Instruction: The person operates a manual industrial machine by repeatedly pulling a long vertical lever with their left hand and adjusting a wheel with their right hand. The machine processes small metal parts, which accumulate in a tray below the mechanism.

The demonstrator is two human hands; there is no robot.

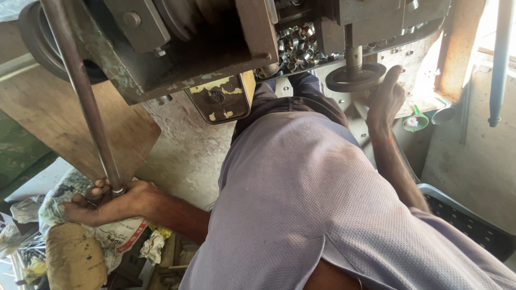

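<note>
One long metal rod [86,102] slants down from the machine [177,48] at the top, and the left hand [105,201] has its fingers [97,188] clenched around the rod's lower end, low on the left side of the view. One dark round handwheel [356,77] hangs under the machine at upper right; the right hand [386,99] rests against its rim, thumb up along the edge, though whether the fingers close on the wheel cannot be told. A heap of small shiny metal rings [297,45], too many to count, sits in the machine between the two hands. One worn yellow-patched metal plate [221,99] hangs below the machine body. Just beneath the left hand lies one white printed sack [121,233] with red lettering, beside one brown bundle [75,260]. One small green funnel-shaped cup [415,121] sits at right, near a dark plastic crate [467,223].
</note>
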